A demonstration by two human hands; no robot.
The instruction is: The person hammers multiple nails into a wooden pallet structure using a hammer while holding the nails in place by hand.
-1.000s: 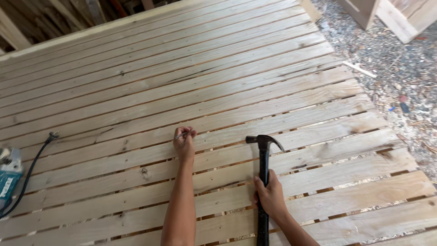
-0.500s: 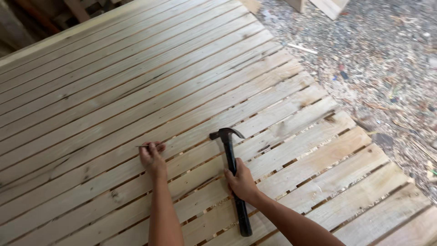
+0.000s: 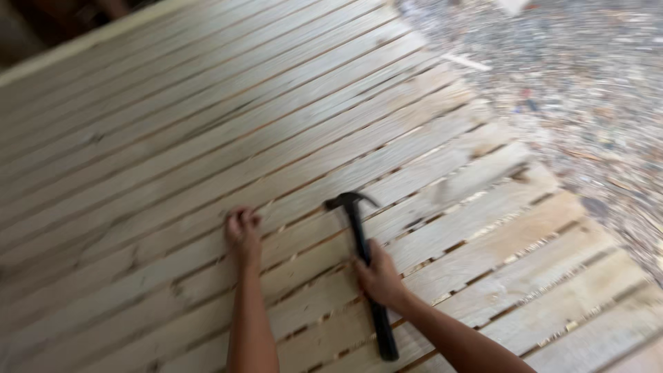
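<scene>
Head view, single camera, picture blurred by motion.

Item 1: right hand (image 3: pixel 376 276). Fingers wrapped in a closed grip round the middle of the handle of a black claw hammer (image 3: pixel 362 259). Hammer head up and away from the person, over a slat near the centre of the deck; handle end points back toward the person. Whether the head touches the wood cannot be told.

Item 2: left hand (image 3: pixel 243 233). Fingers curled in and bunched at the tips, resting on a slat just left of the hammer head. What the fingertips pinch, if anything, is too small and blurred to tell.

Change from half a second ago: the view has swung further, so hands and hammer sit lower and more central in the picture; both hands keep the same grip and the same spacing. A second ago a blue power tool with a cord lay at the left edge; it is out of view now.

Item 3: surface. Slatted deck (image 3: pixel 207 124) of pale raw wooden boards, narrow gaps between them, running diagonally across the picture.

Item 4: surroundings. Ground (image 3: pixel 587 103) to the right strewn with wood chips and scraps, one pale offcut (image 3: pixel 468 62) among them.
</scene>
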